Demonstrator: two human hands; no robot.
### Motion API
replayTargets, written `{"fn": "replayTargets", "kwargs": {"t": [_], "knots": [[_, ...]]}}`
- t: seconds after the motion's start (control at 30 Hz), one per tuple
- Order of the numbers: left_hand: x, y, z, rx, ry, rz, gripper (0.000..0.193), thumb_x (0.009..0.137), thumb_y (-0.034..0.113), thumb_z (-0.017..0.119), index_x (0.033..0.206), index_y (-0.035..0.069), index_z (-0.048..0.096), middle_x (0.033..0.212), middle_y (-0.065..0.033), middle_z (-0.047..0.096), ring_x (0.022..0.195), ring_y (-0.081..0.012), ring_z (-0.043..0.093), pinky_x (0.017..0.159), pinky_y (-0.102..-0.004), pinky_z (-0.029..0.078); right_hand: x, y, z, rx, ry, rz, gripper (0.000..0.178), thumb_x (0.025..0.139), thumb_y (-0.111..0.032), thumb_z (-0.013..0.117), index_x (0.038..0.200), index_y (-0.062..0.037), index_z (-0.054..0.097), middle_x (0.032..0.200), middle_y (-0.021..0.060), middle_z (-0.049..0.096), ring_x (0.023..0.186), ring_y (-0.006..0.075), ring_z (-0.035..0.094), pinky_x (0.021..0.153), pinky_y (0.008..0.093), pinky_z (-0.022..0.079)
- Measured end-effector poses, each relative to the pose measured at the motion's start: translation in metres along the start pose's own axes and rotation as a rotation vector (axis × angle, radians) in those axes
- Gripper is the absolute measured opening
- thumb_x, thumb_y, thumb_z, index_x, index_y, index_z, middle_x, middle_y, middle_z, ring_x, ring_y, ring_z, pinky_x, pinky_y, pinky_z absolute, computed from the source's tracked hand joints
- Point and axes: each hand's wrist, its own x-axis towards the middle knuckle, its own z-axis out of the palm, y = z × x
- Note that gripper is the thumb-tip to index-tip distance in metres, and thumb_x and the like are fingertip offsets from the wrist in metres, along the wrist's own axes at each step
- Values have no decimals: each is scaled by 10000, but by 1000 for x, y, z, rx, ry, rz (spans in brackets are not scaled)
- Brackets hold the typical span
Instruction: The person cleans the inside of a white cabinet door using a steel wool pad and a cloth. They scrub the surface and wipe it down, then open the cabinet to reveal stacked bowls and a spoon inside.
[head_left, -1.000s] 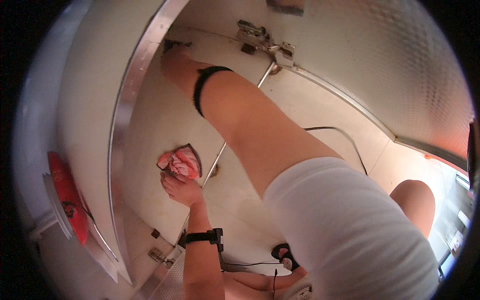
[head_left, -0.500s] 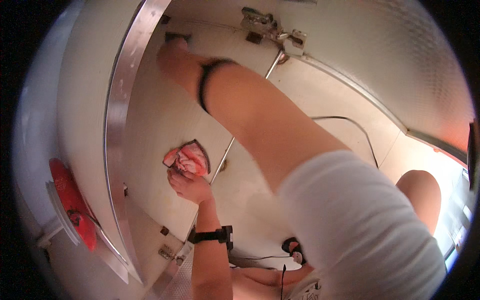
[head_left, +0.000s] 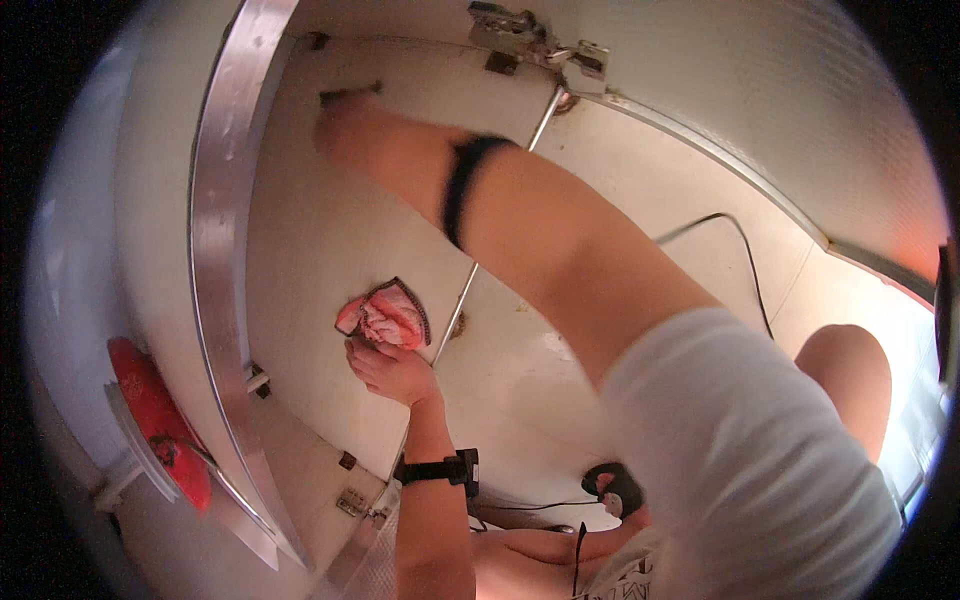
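My left hand (head_left: 393, 372) is closed on a crumpled pink cloth (head_left: 392, 316) with a dark stitched edge. The cloth lies against the pale panel of a cabinet interior (head_left: 290, 230). My right arm, in a white sleeve, crosses to the upper left over that panel. At its end the right hand (head_left: 345, 125) is blurred and turned so that its fingers are hidden. A dark-edged strip (head_left: 350, 95), too blurred to name, shows just beyond it. Black straps go round both forearms.
A metal edge strip (head_left: 215, 150) bounds the cabinet on the left, and a thin metal rod (head_left: 470, 275) crosses its panel. Metal hinges (head_left: 540, 45) sit at the top beside an open door (head_left: 720, 110). A black cable (head_left: 745, 240) loops at right. A red oval object (head_left: 155, 420) stands at far left.
The right forearm has shifted slightly, its hand staying at the panel's upper left. The left hand keeps its hold on the cloth. The whole view has moved a little.
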Motion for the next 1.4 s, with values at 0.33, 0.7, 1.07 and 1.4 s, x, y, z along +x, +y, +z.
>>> {"fn": "replayTargets", "kwargs": {"t": [0.33,0.7,1.07,1.4], "knots": [[-35,5,37,60,-37,28,501,1055,358,390,1447,51,439,1498,-143,456,1375,-349,438,1042,-541,404,-99,52,22,-110,-145,-77,332,848,-137,713,1167,-53,746,1271,153,689,1174,345,654,889,480,557],[-11,-3,10,15,-61,32,511,1040,342,396,1452,40,421,1499,-157,452,1383,-361,427,1048,-542,395,87,11,53,-264,-54,-88,302,845,-187,710,1116,-68,766,1204,158,710,1113,342,679,855,485,571],[-2,-3,-12,-6,-36,2,518,1024,337,380,1449,44,427,1512,-149,436,1410,-353,391,1078,-539,364,-39,-7,8,-240,-73,-284,246,849,-130,669,1052,-35,772,1097,182,738,1057,339,695,846,470,579],[3,9,-23,-11,-41,5,502,1023,316,395,1445,46,426,1525,-151,430,1411,-353,395,1080,-544,366,7,-46,83,-83,161,-186,351,898,-208,626,1205,-64,718,1342,176,635,1193,375,628,986,576,498]]}}
